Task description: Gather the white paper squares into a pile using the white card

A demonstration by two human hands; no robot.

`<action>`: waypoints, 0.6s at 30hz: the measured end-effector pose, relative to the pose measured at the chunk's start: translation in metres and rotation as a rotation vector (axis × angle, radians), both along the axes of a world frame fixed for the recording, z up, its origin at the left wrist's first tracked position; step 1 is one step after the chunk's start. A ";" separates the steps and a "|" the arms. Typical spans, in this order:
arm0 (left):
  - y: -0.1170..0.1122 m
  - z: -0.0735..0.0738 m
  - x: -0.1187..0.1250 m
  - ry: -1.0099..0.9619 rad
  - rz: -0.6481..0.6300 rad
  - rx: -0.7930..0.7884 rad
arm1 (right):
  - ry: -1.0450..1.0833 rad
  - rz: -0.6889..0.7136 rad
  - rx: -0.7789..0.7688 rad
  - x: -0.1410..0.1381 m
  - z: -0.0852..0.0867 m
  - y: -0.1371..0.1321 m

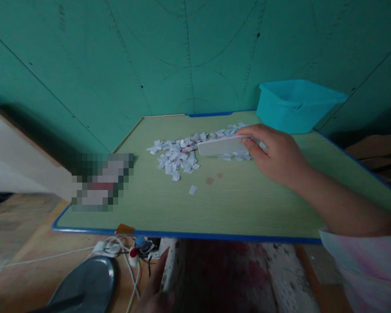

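My right hand [273,152] reaches over the green table [234,204] and grips a flat white card-like piece [220,145] by its right end, holding it on edge against a heap of several small white paper scraps [182,154]. One loose scrap [193,189] lies nearer to me. My left hand [154,291] hangs below the table's front edge, dim, with its fingers mostly hidden.
A turquoise plastic tub [296,104] stands at the table's far right corner against the green wall. A blurred-out object [101,180] lies at the left edge. Under the table are cables with a power strip [130,252] and a dark round object [84,282].
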State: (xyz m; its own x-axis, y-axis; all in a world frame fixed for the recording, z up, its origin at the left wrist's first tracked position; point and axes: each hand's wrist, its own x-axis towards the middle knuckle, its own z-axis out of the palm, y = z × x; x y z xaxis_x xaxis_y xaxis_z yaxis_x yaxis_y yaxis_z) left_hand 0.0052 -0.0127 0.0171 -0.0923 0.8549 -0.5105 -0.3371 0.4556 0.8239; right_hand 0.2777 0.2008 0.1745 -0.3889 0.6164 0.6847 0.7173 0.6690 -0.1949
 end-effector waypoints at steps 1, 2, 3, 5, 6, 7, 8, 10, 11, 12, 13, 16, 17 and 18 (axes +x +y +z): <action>0.000 0.001 -0.001 -0.008 -0.015 -0.017 | -0.007 0.007 -0.005 0.000 0.000 0.000; -0.001 0.003 -0.001 -0.016 -0.028 -0.026 | -0.013 0.012 -0.012 0.000 0.000 0.000; -0.001 0.004 -0.001 -0.028 -0.035 -0.027 | -0.017 0.012 -0.018 0.000 0.000 0.000; -0.001 0.005 0.001 -0.062 -0.025 -0.020 | -0.022 0.009 -0.029 0.000 0.002 -0.001; 0.000 0.006 0.003 -0.082 -0.010 -0.017 | -0.022 0.008 -0.030 0.001 0.002 -0.002; 0.000 0.005 0.004 -0.099 0.011 -0.011 | -0.021 0.007 -0.032 0.001 0.003 -0.002; 0.001 0.005 0.006 -0.111 0.033 -0.007 | -0.020 0.008 -0.031 0.001 0.003 -0.002; 0.001 0.004 0.008 -0.122 0.063 -0.011 | -0.017 0.011 -0.031 0.002 0.004 -0.002; 0.000 0.003 0.008 -0.126 0.071 -0.017 | -0.015 0.012 -0.031 0.002 0.004 -0.002; 0.000 0.003 0.008 -0.129 0.075 -0.027 | -0.016 0.012 -0.033 0.002 0.004 -0.002; -0.001 0.002 0.008 -0.129 0.078 -0.036 | -0.016 0.013 -0.034 0.002 0.004 -0.002; -0.002 0.002 0.007 -0.147 0.076 -0.040 | -0.019 0.011 -0.043 0.002 0.006 -0.004; -0.002 0.003 0.007 -0.161 0.066 -0.034 | -0.021 0.007 -0.051 0.002 0.006 -0.005; -0.003 0.003 0.007 -0.175 0.053 -0.024 | -0.022 0.002 -0.060 0.002 0.007 -0.006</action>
State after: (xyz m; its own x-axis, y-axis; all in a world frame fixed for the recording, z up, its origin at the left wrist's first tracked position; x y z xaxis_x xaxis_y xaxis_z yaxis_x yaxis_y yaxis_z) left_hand 0.0121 -0.0152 0.0206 -0.0451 0.8384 -0.5432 -0.4987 0.4523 0.7394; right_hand 0.2793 0.1947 0.1816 -0.4044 0.6555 0.6378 0.7205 0.6579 -0.2192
